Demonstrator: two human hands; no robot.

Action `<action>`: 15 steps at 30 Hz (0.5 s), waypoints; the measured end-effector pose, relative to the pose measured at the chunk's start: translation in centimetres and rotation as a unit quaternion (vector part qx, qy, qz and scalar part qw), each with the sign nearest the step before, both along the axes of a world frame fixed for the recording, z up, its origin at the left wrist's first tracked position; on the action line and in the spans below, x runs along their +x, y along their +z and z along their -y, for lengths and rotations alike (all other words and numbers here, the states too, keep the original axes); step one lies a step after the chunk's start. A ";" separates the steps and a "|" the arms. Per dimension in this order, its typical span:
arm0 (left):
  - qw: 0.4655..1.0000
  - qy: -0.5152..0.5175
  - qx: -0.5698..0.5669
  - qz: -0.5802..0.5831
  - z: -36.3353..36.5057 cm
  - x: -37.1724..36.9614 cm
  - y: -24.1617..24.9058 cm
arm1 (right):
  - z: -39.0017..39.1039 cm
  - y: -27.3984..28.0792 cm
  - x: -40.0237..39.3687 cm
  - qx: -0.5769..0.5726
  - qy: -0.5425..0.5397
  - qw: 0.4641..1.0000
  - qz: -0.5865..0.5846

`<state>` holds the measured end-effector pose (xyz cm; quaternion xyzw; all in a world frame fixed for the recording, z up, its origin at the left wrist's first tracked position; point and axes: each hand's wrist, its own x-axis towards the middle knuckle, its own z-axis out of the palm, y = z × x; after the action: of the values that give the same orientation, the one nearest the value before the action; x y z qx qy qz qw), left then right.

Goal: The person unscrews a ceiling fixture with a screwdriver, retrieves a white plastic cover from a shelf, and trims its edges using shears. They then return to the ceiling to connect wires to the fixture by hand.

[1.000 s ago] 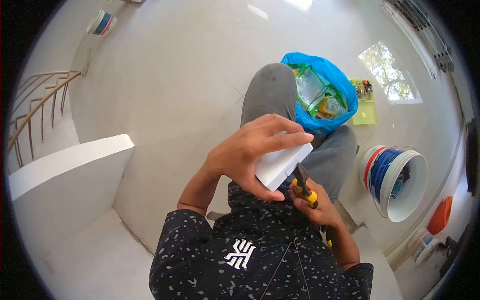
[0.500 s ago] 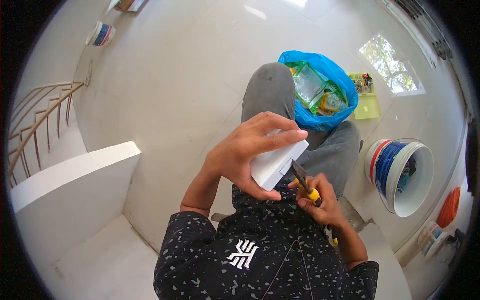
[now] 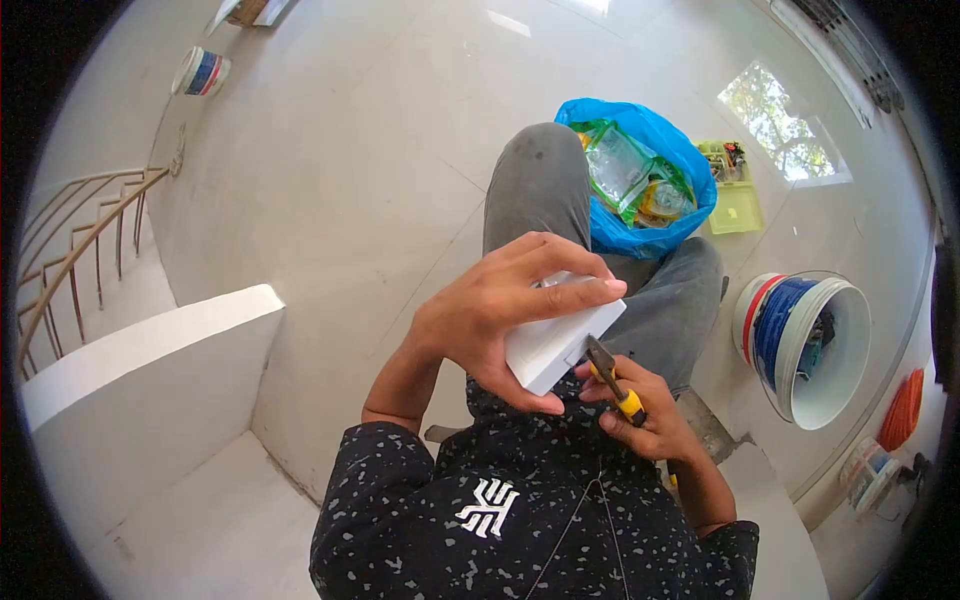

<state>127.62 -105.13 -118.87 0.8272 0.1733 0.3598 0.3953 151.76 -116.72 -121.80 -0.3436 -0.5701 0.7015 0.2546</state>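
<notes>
A white rectangular plastic box (image 3: 548, 352) is gripped along its edges by my left hand (image 3: 500, 305), thumb below and fingers over the top. One side of the box faces right and has a small rectangular cut or tab on it. My right hand (image 3: 650, 408) is closed round the yellow-and-black handles of a pair of pliers (image 3: 630, 405). The dark jaws of the pliers point up and left, with their tips right at that small tab. Both hands are in front of my chest, over my lap.
A blue plastic bag (image 3: 655, 240) with clear and green packaging stands beyond my knees. Beside it lies an open green parts case (image 3: 737, 208). A white bucket (image 3: 785, 345) is tipped at the right, near an orange coil (image 3: 902, 410). A low white wall (image 3: 160, 370) rises at the left.
The box and my left hand have shifted slightly right and down. The pliers have tilted a little, their jaws still at the tab on the box's side.
</notes>
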 end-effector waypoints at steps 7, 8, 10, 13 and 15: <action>0.999 0.002 -0.040 -0.030 0.4 0.0 0.6 | 0.3 -0.4 0.0 -0.010 -0.009 0.999 -0.029; 0.999 0.004 -0.041 -0.030 0.4 0.0 0.6 | 0.1 -0.4 0.0 0.022 -0.004 0.999 -0.028; 0.999 0.006 -0.041 -0.032 0.4 0.0 0.6 | 0.0 -0.3 -0.1 0.054 0.002 0.998 -0.027; 0.998 -0.007 -0.050 -0.038 0.4 0.0 0.5 | 0.2 -0.2 -0.4 -0.020 -0.004 1.000 -0.018; 0.997 -0.012 -0.040 -0.057 0.3 0.0 0.6 | 0.6 -1.6 -0.6 0.055 -0.005 0.998 -0.005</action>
<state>127.62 -105.43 -118.28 0.8322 0.2000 0.2998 0.4214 151.20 -117.31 -123.39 -0.3281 -0.6051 0.6693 0.2796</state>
